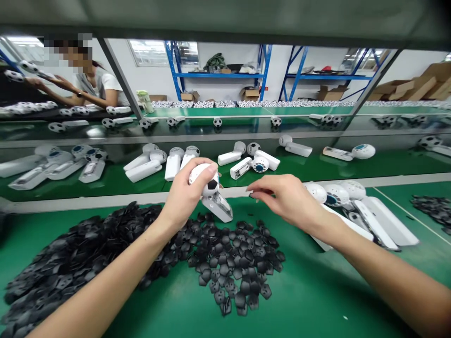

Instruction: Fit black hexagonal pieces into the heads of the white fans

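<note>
My left hand [181, 195] is closed around the ball-shaped head of a white device with a football pattern [219, 209]. Its handle points down and to the right, with its inside partly exposed. To the right, my right hand [291, 199] pinches thumb and forefinger together on a small dark piece, seen mostly edge-on; it looks like a black pentagon piece. The two hands are apart. Below them, a loose pile of black pentagon pieces [239, 267] spreads over the green work surface [310, 300], joining a larger heap [88, 249] on the left.
Several white devices [387, 220] lie beside my right forearm. More devices [143, 169] rest on a green conveyor belt [197, 180] beyond a pale rail. Another person [102, 84] handles devices at far left. Blue shelving [221, 75] and cardboard boxes [405, 89] stand behind.
</note>
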A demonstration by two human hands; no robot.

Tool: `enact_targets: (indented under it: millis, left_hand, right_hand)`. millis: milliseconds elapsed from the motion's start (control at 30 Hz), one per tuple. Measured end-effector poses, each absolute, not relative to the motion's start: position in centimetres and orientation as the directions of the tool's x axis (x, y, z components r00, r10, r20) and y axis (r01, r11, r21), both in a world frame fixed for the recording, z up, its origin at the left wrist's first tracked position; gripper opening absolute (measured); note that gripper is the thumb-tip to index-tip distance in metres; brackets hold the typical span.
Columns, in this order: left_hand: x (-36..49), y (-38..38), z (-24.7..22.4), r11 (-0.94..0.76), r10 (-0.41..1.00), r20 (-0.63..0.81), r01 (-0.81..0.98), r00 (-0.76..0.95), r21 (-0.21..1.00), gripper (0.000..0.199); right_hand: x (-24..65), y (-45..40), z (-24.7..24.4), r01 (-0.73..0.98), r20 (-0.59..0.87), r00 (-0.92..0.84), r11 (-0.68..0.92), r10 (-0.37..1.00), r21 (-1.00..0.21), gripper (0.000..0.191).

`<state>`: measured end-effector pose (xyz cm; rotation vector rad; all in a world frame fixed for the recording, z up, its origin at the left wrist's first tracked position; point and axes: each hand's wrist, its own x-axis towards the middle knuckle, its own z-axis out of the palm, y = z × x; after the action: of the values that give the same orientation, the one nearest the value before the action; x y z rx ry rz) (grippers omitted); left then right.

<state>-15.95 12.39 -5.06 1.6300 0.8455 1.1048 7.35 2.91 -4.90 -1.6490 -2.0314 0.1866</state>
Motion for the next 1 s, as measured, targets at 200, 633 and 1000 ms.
enact_targets:
  millis: [200,633,1000]
  left_hand:
    - [-16.2,13.2,-5.4,-0.369,0.907,0.349,0.046,0.235,0.928,0.053]
    - [-15.0,11.1,-3.7,-0.131,0.958,0.137,-0.039,0.251,0.991,0.046]
    - [-13.7,7.3,-3.3,0.244,0.872,-0.202,-0.040,0.446,0.969,0.057]
  right_hand:
    - [6.9,4.1,-8.2,0.963,0.061,-0.094,0.107,0.994,-0.246,0.024]
    - [5.8,3.4,-5.6,0.536,0.506,0.000,0.427,0.863,-0.728,0.020]
    - [3.6,1.5,-5.2,0.239,0.430,0.014,0.415,0.903,-0.878,0.025]
